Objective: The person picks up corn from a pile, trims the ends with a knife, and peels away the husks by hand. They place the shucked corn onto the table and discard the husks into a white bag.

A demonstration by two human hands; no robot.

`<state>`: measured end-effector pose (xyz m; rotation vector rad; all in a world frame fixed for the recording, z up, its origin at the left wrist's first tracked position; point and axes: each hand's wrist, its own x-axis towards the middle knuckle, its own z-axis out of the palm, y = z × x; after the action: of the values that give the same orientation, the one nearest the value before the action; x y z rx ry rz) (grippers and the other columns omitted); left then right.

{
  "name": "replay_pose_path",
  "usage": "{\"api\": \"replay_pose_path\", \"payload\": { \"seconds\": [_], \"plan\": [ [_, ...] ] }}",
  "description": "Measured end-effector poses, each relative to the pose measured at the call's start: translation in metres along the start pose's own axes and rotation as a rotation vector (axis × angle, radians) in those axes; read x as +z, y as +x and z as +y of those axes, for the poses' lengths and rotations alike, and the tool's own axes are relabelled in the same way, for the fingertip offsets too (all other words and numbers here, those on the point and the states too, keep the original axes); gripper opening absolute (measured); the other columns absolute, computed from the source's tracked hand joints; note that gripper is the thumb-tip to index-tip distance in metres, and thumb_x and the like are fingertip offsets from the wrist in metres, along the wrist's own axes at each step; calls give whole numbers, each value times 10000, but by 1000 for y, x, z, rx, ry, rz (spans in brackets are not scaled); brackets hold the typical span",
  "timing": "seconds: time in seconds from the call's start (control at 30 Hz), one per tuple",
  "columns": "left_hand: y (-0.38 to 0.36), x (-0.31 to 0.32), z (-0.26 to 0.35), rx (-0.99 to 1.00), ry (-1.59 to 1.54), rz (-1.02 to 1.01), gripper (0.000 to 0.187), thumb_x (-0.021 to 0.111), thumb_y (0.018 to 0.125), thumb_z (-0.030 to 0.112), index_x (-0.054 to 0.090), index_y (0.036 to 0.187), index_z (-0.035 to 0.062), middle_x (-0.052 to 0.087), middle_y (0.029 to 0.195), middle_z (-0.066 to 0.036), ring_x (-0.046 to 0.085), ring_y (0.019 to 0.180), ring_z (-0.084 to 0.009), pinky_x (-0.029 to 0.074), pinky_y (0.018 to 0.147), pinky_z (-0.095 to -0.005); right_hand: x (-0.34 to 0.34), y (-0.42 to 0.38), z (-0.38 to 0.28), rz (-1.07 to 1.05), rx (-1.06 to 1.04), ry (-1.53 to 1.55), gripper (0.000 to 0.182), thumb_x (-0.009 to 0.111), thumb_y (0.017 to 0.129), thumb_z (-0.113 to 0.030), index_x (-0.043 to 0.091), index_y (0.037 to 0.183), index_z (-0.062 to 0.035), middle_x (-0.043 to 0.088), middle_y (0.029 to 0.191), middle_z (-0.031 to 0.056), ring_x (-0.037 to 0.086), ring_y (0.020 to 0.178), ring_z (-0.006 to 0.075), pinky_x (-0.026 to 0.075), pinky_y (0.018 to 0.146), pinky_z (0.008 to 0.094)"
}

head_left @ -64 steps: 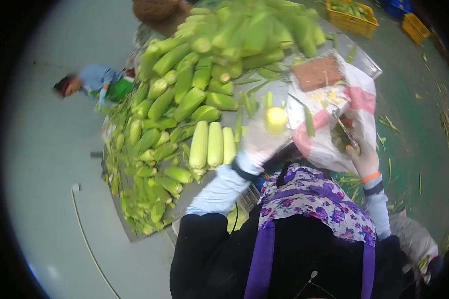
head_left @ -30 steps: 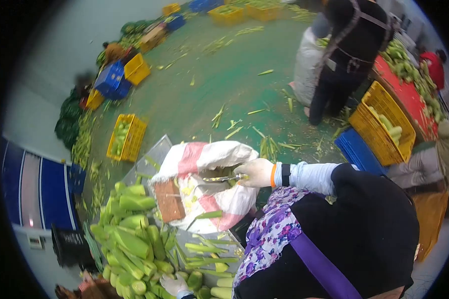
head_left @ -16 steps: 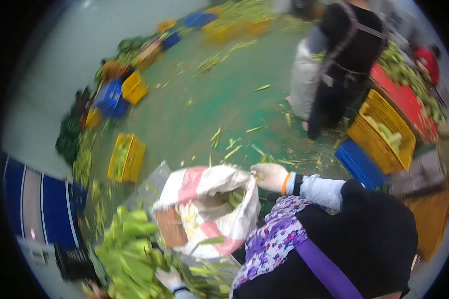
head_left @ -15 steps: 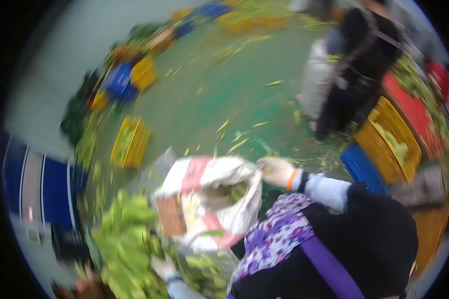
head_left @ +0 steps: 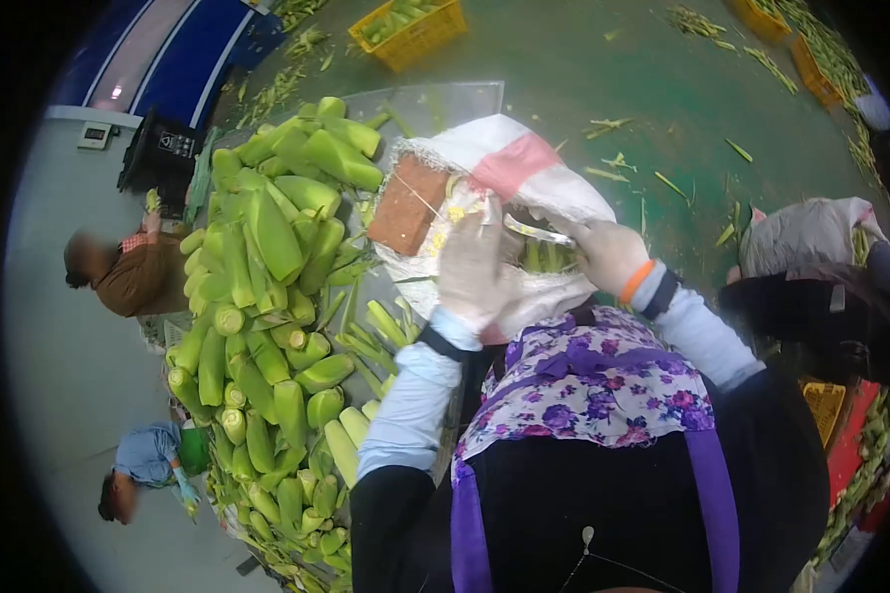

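A white sack with pink bands (head_left: 554, 163) gapes upward in front of me, with green pieces inside its mouth. My left hand (head_left: 473, 272), in a pale glove, is closed on the sack's near left edge, fingertips partly hidden. At the right side of the opening my right hand (head_left: 611, 255) pinches the sack's rim; a thin pale strip lies by its fingertips. A reddish-brown block (head_left: 405, 203) rests on the sack's left part. Left of the sack rises a large heap of green corn ears (head_left: 267, 237).
A yellow crate (head_left: 410, 35) with green pieces stands beyond the sack. Two people (head_left: 133, 272) (head_left: 148, 455) are at the left behind the heap. Another dark-clothed person (head_left: 821, 306) is at the right beside a whitish sack (head_left: 806, 237). Leaf scraps lie on the green floor.
My view has turned toward the heap. My left hand has moved from the corn beside the sack to the sack's edge. My right hand remains at the rim.
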<state>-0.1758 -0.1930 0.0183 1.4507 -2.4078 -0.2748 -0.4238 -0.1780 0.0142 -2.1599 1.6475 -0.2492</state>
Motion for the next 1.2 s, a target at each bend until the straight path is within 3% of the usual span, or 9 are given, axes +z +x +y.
{"api": "replay_pose_path", "payload": {
  "seconds": [0.13,0.27,0.47,0.6,0.77,0.87,0.93,1.1,1.2],
  "plan": [
    [-1,38,33,73,-25,34,635,640,735,227,542,1312,-19,475,1402,-259,425,1310,-467,374,1088,-524,28,12,4,51,-57,-139,184,578,855,-127,703,987,-95,707,872,121,705,840,307,556,718,436],
    [5,63,44,65,5,-225,714,628,768,258,457,1413,5,386,1506,-225,330,1407,-412,261,1161,-541,36,13,9,-82,-12,-237,433,536,867,-92,607,1295,-101,711,1038,136,700,923,299,554,790,413],
    [-6,94,21,58,166,-348,891,634,776,333,278,1537,39,245,1603,-193,243,1466,-394,217,1182,-532,-5,-19,0,-78,115,-209,233,571,837,-78,700,1030,-64,722,965,144,712,898,303,574,788,403],
    [-2,110,-11,-102,-11,-211,730,653,752,307,467,1402,31,344,1538,-206,361,1384,-415,328,1139,-465,-38,-44,16,-24,248,-177,199,613,824,-124,684,1004,-80,690,917,123,690,884,308,556,771,418],
    [5,112,-21,64,-39,-178,272,634,726,182,731,956,73,617,1268,-193,563,1185,-382,460,996,-460,-80,-72,29,722,124,264,393,721,844,-178,640,1206,-49,684,1093,159,691,948,248,542,836,343],
    [3,81,-20,44,-173,173,225,640,775,173,722,964,83,620,1262,-179,571,1163,-367,474,965,-444,-127,-68,1,1240,164,760,326,640,939,-114,601,1241,4,656,1098,75,622,899,151,504,771,269],
    [13,48,-34,-170,-309,55,230,639,841,214,710,994,57,669,1156,-194,628,1054,-383,493,899,-457,-124,-63,12,1129,-33,952,339,622,948,-145,600,1250,6,649,1136,90,604,973,143,490,822,273],
    [37,-1,-129,-503,-263,289,304,632,891,316,731,912,30,706,863,-214,680,833,-393,528,795,-431,-44,-37,-17,410,168,711,416,699,869,-209,620,1217,6,654,1133,110,609,1043,186,473,928,329],
    [62,-14,-199,-701,-170,328,389,564,913,374,724,961,23,711,941,-216,680,901,-396,518,846,-443,-1,-55,-50,155,234,722,424,705,861,-212,611,1218,-4,639,1155,167,610,1104,265,451,979,380]
  ]
}}
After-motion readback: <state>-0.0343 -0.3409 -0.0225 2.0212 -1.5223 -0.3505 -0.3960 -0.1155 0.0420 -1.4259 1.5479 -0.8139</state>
